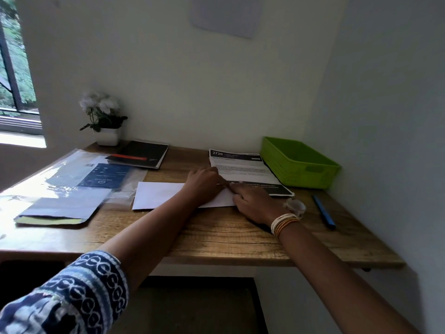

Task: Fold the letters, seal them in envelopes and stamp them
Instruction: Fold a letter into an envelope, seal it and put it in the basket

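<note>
A white envelope [156, 195] lies flat in the middle of the wooden desk [216, 235]. My left hand [203, 183] rests on its upper right part, fingers curled down onto the paper. My right hand [252, 201] lies on the envelope's right end, fingertips meeting the left hand's at the top edge. Whether either hand pinches the paper I cannot tell. Just behind them lies a printed letter [245, 169] with a black header and footer. A roll of clear tape [297, 206] sits by my right wrist.
A green plastic basket [298, 162] stands at the back right, a blue pen [323, 214] in front of it. On the left are a grey envelope [62, 209], plastic sleeves with a blue document [106, 175], a black notebook [142, 154] and a potted white flower [103, 119].
</note>
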Demonstrator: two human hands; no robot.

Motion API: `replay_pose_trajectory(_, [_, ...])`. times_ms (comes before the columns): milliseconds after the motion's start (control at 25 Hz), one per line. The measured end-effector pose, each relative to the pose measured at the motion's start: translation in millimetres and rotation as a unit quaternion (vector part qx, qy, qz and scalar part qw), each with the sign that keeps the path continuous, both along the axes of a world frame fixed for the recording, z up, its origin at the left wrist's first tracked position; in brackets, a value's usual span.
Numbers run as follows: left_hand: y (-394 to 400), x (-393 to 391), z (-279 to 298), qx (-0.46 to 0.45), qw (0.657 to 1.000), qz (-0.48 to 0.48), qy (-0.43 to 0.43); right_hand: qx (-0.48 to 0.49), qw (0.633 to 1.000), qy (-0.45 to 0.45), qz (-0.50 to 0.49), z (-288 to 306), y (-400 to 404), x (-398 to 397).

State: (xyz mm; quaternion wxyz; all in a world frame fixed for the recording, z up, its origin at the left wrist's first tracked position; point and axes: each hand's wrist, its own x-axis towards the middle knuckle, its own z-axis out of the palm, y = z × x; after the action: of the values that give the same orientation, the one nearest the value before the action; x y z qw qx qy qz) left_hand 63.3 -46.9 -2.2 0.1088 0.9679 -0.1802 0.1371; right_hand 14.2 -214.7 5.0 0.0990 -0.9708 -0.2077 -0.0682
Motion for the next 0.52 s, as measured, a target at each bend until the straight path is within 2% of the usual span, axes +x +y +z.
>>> replay_pose_trajectory(200, [1.1,-0.2,0.0,-0.006,1.000,0.005,0.012,0.001,1.000,-0.003,-0.020,-0.5,-0.5,0.1])
replay_pose_trajectory(360, [1.2,-1.3,1.4,-0.017,1.000,0.003,0.017,-0.020,0.996,-0.071,-0.049,-1.6,-1.2,-2.7])
replay_pose_trajectory(440, [1.4,-1.8,1.5,-0.024,1.000,0.000,0.015,0.001,0.993,-0.104,-0.059,-0.6,-1.2,-3.1])
replay_pose_trajectory(520, [0.8,-2.4,1.5,-0.028,1.000,-0.001,0.015,0.016,0.994,-0.096,-0.050,0.8,-2.1,-2.5])
